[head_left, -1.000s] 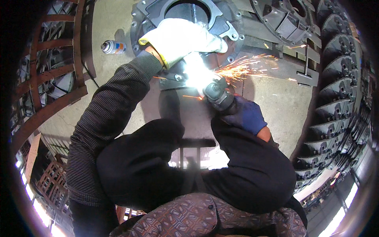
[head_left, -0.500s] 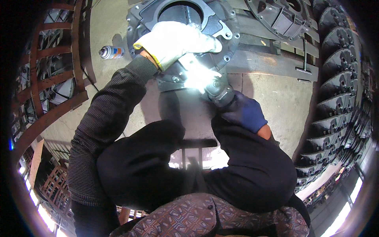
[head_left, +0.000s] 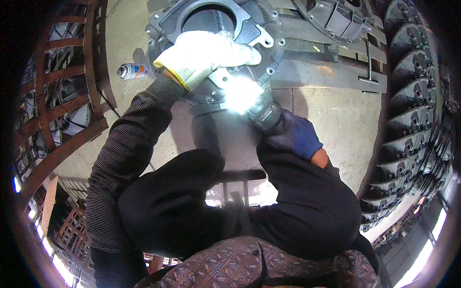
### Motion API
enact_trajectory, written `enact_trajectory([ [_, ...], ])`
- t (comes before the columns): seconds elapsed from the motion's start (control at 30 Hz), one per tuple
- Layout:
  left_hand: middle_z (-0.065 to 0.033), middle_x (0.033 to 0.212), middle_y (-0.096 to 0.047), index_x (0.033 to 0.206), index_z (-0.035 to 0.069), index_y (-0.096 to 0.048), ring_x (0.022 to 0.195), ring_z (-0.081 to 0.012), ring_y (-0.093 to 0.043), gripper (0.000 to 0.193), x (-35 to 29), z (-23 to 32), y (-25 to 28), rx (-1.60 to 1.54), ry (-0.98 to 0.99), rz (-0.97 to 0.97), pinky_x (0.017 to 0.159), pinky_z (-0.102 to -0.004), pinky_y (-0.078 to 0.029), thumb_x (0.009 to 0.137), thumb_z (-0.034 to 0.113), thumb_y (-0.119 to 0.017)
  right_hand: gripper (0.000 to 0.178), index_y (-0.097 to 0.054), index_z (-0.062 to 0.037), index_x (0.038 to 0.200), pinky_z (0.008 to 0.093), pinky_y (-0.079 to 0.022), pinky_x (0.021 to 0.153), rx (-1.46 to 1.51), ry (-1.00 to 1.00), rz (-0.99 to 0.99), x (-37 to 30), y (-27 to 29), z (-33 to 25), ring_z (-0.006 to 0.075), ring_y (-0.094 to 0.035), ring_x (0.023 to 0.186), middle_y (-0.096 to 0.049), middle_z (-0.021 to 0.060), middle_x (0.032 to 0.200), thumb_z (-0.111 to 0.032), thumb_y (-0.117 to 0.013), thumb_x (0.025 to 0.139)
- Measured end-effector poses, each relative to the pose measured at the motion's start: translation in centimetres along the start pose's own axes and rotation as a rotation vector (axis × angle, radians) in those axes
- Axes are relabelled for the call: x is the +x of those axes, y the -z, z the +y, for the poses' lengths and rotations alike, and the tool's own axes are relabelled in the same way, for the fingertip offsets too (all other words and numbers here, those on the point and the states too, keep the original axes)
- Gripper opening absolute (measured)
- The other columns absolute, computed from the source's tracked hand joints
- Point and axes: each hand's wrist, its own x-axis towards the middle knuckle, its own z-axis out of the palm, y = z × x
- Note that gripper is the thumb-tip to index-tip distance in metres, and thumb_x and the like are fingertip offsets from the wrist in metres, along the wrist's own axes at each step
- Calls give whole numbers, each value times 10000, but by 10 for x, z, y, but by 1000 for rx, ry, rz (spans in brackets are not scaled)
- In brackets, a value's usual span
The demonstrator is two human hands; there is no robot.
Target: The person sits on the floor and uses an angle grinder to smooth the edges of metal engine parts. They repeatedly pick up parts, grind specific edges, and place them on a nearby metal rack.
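A large grey cast-metal housing [head_left: 269,41] with a round opening and bolt holes along its rim lies at the top of the view. My left hand [head_left: 204,55], in a white glove with a yellow cuff edge, is closed over its near part, below the opening. My right hand [head_left: 297,137], in a dark blue glove, grips a dark hand-held tool [head_left: 264,113] with a rounded head. Strong white glare at the tool's front hides its tip and the metal there. The tool's exact kind cannot be made out.
A spray can [head_left: 132,71] lies on the floor left of the housing. Another casting [head_left: 331,21] and a T-shaped metal bar [head_left: 370,62] rest on slatted boards at the upper right. Stacked dark metal parts [head_left: 408,125] line the right; a brown metal rack [head_left: 67,74] stands left.
The housing, my left hand and the spray can sit slightly further left and higher in the view. My right hand and the tool keep nearly the same place; the glare remains.
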Motion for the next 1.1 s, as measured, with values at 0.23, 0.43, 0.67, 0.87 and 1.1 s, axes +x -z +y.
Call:
enact_trajectory([
  [0.23,-186,1141,-744,1303,52,-695,1044,-357,-719,413,4,3,3,-45,-23,11,941,-431,-567,1066,380,-612,819,-606,-144,1410,526,-585,908,-87,-1,-64,-7,0,-1,448,-735,1043,-766,216,1098,-522,-875,735],
  [0.43,-183,1138,-745,1301,53,-697,1045,-356,-718,407,12,8,5,-85,-32,19,941,-430,-567,1063,373,-616,832,-593,-127,1418,523,-586,909,12,15,-48,-5,3,-8,441,-738,1048,-767,220,1106,-508,-877,734],
  [0.67,-170,1124,-752,1284,79,-717,1035,-347,-722,430,16,17,19,-178,77,-37,932,-422,-570,1054,424,-603,906,-593,-111,1471,507,-595,939,-78,34,-31,1,-2,-2,448,-737,1074,-769,234,1150,-485,-906,707],
  [0.87,-151,1096,-785,1220,131,-784,998,-327,-754,638,22,19,21,-201,156,-91,919,-400,-586,1041,680,-514,955,-530,-136,1528,520,-587,948,-96,49,-111,-14,-1,4,455,-731,1064,-765,233,1126,-515,-886,727],
  [1.1,-191,1081,-734,1298,46,-667,1015,-337,-724,441,20,16,17,-95,115,-102,919,-430,-575,1077,418,-581,945,-530,-147,1531,525,-585,944,-75,52,-39,-8,-2,4,457,-724,1076,-757,237,1133,-504,-881,729],
])
